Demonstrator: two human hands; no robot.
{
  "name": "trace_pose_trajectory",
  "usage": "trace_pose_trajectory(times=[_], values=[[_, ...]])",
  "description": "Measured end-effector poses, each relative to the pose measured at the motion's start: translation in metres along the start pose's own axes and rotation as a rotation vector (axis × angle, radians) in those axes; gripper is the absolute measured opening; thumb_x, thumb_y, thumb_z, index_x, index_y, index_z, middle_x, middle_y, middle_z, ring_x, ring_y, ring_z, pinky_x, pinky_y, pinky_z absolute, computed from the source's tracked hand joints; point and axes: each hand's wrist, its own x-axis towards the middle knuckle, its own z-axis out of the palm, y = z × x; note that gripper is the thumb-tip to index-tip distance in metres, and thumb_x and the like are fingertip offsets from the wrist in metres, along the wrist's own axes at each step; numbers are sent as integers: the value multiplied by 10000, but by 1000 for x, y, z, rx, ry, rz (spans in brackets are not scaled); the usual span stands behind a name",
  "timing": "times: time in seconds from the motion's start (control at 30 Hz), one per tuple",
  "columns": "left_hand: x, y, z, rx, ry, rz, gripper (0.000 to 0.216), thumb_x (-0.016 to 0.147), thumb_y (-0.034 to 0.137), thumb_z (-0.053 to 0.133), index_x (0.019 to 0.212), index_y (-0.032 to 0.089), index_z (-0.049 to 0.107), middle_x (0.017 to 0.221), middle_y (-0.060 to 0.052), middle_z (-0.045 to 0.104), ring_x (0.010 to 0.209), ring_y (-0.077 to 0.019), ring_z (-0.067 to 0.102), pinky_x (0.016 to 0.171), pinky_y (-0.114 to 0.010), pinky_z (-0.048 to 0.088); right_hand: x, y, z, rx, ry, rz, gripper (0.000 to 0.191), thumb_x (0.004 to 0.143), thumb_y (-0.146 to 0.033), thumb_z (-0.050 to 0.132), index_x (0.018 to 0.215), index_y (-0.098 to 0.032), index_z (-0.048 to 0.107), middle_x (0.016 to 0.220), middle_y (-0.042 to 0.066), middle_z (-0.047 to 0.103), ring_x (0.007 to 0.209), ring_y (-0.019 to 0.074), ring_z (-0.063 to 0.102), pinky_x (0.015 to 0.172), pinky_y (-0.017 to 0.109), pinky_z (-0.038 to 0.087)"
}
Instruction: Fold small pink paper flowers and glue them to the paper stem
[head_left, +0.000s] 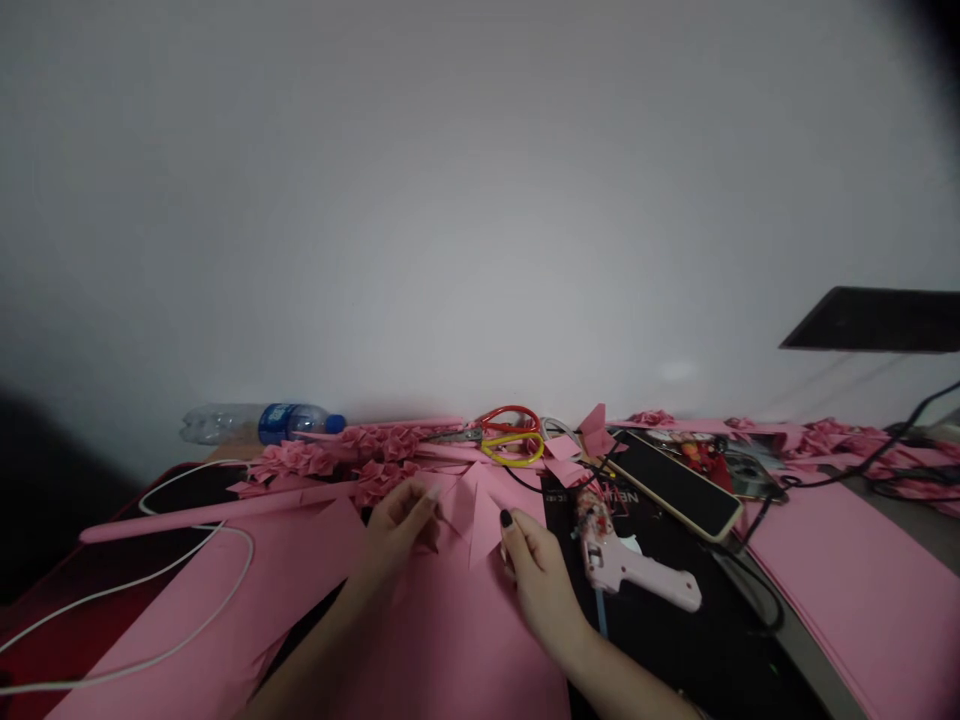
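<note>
My left hand (396,530) and my right hand (534,572) both pinch a small piece of pink paper (474,510) held just above the table. The fingers of each hand are closed on its edges, left hand on the left side, right hand on the lower right. Larger pink sheets (442,640) lie under my hands. A pink glue gun (626,565) rests on the dark mat just right of my right hand.
Red and yellow scissors (510,436) lie behind the paper, with folded pink paper pieces (352,455) and a plastic water bottle (262,422) at the back left. A phone (679,485) lies right of centre. A white cable (180,570) loops on the left; pink sheets (855,590) on the right.
</note>
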Motion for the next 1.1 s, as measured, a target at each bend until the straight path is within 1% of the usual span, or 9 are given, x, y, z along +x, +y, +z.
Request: trace_pose_trajectory(times=[0.07, 0.1, 0.17, 0.27, 0.57, 0.7, 0.8, 0.9, 1.1], values=[[-3, 0, 4, -4, -110, -41, 434, 725, 607, 697, 802, 206, 549, 563, 73, 533, 424, -84, 463, 431, -195, 368, -1, -1, 2, 1, -82, 15, 413, 928, -510, 442, 622, -247, 352, 553, -72, 303, 497, 120, 262, 476, 262, 201], [-5, -1, 6, 12, -170, -66, 446, 720, 615, 699, 817, 204, 557, 541, 85, 511, 400, -77, 438, 408, -190, 347, -2, -2, 3, -8, -122, 18, 415, 926, -509, 452, 619, -246, 360, 548, -71, 312, 493, 119, 265, 474, 260, 202], [-7, -4, 9, 69, -236, -95, 440, 714, 605, 714, 749, 195, 556, 489, 105, 446, 369, -61, 383, 383, -182, 311, -3, -3, 4, -33, -190, 18, 414, 928, -495, 460, 611, -241, 379, 540, -65, 341, 490, 120, 287, 473, 257, 212], [-8, -8, 10, 129, -240, -70, 446, 717, 562, 738, 619, 186, 519, 472, 102, 423, 382, -54, 378, 391, -179, 318, -4, -3, 5, -48, -234, 15, 402, 947, -460, 438, 615, -235, 408, 541, -51, 400, 494, 125, 342, 475, 252, 246], [-6, -12, 9, 68, -303, -107, 390, 717, 511, 758, 689, 174, 564, 463, 69, 529, 383, -93, 503, 406, -201, 398, -2, 1, 4, -13, -138, 29, 367, 933, -443, 493, 645, -237, 398, 512, -71, 406, 446, 106, 344, 432, 228, 256], [-7, -10, 6, 37, -297, -160, 383, 735, 519, 748, 760, 179, 573, 550, 29, 625, 500, -147, 642, 493, -228, 475, -2, 3, 6, 30, -108, 48, 363, 928, -454, 500, 660, -238, 384, 489, -100, 368, 408, 89, 354, 416, 210, 290], [-7, -9, 5, 9, -356, -225, 387, 760, 530, 727, 792, 184, 557, 639, -4, 688, 608, -185, 710, 561, -251, 511, -2, 5, 8, 99, -89, 74, 355, 912, -492, 505, 695, -242, 377, 509, -119, 348, 363, 74, 359, 379, 194, 300], [-7, -10, 3, 46, -383, -229, 379, 767, 525, 724, 805, 174, 584, 660, -18, 707, 635, -186, 711, 581, -259, 521, 0, 4, 8, 126, -83, 75, 353, 897, -510, 515, 707, -239, 393, 504, -125, 353, 335, 64, 355, 352, 183, 260], [-3, -15, 1, 115, -322, -140, 396, 728, 529, 750, 686, 162, 608, 589, -25, 698, 541, -162, 650, 574, -269, 511, 1, -2, 5, 84, -22, 41, 403, 867, -514, 570, 638, -236, 389, 459, -120, 353, 354, 63, 332, 386, 196, 265]])
